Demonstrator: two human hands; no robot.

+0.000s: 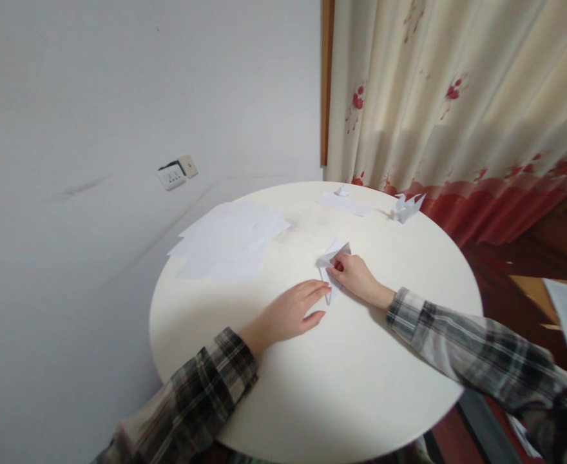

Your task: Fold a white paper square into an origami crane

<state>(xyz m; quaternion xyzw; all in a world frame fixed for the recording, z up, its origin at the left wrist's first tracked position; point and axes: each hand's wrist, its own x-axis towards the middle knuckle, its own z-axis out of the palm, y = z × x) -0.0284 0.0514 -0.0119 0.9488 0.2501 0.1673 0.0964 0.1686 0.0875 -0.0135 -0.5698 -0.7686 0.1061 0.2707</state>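
A piece of folded white paper (326,263) lies on the round white table (351,393), with one flap lifted. My right hand (354,274) pinches that raised flap between thumb and fingers. Beside it on the left, my left hand (293,309) rests palm down, fingers stretched and thumb apart. Its fingertips touch the lower left edge of the folded paper. Part of the paper is hidden behind my right fingers.
Loose white sheets (230,238) overlap at the table's left. Toward the back lie a flat sheet (344,203) and a small folded paper piece (341,191). A folded paper crane (406,207) stands at the back right. A wall socket (171,176) and a curtain (433,96) are beyond.
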